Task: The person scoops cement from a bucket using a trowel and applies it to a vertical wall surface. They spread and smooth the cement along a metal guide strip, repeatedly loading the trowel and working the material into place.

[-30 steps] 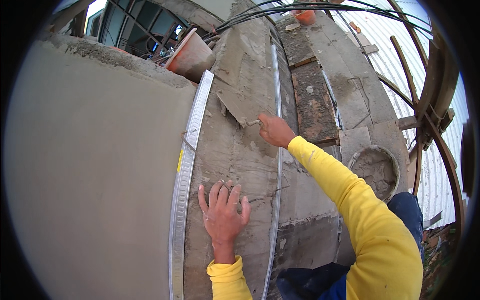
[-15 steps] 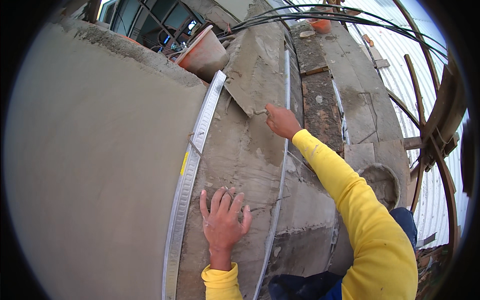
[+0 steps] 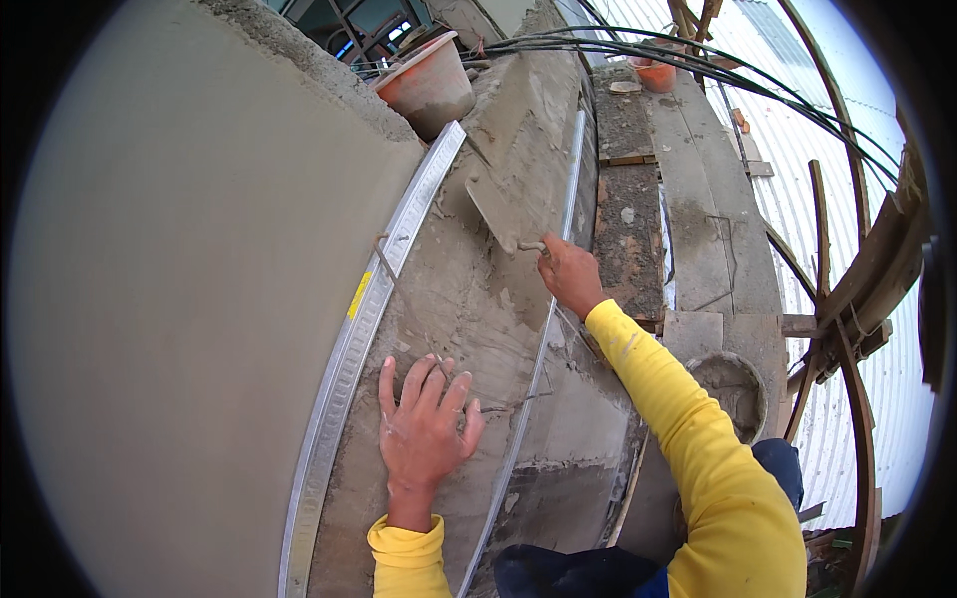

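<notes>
My right hand [image 3: 570, 274] grips the handle of a flat trowel [image 3: 493, 214], its blade against the grey mortar strip [image 3: 523, 149]. Below it and to the left, my left hand [image 3: 427, 419] rests on that strip with fingers spread, over a thin bent metal rod whose hold by the fingers is unclear. A long perforated metal straightedge [image 3: 372, 309] with a yellow label runs along the left of the strip, a bent rod hook across it. A second, narrower metal straightedge [image 3: 572, 179] runs along the right side.
A smooth plastered surface [image 3: 189, 299] fills the left. An orange bucket [image 3: 429, 85] stands above the straightedge, another [image 3: 658, 75] farther back. A round mortar container [image 3: 728, 389] sits right of my arm. Black cables [image 3: 648, 50] cross the top; wooden poles [image 3: 857, 299] and corrugated sheeting line the right.
My right hand moved the trowel slightly up the strip, then back down. My left hand stays put on the surface. The view has tilted, shifting the surroundings.
</notes>
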Motion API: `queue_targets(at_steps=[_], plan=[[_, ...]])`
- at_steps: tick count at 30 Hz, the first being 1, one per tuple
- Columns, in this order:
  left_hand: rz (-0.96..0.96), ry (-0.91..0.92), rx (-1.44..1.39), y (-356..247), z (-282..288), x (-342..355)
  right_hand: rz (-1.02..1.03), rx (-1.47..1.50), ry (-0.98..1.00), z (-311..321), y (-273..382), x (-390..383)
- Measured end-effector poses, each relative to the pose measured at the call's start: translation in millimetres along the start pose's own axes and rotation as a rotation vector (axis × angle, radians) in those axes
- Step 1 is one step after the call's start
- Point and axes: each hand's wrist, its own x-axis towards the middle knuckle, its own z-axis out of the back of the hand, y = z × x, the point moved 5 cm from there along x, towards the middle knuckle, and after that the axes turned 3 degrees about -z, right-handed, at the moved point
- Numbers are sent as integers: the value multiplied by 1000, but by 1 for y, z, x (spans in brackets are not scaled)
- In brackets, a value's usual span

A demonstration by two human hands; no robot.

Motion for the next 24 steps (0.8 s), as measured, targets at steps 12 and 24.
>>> queue_targets(at_steps=[12,24], plan=[[27,-19,-28,3,3,-4,-85,-7,198,-20,-68,-20],[26,-5,-15,6,4,-10,133,133,361,-9,18,-46]])
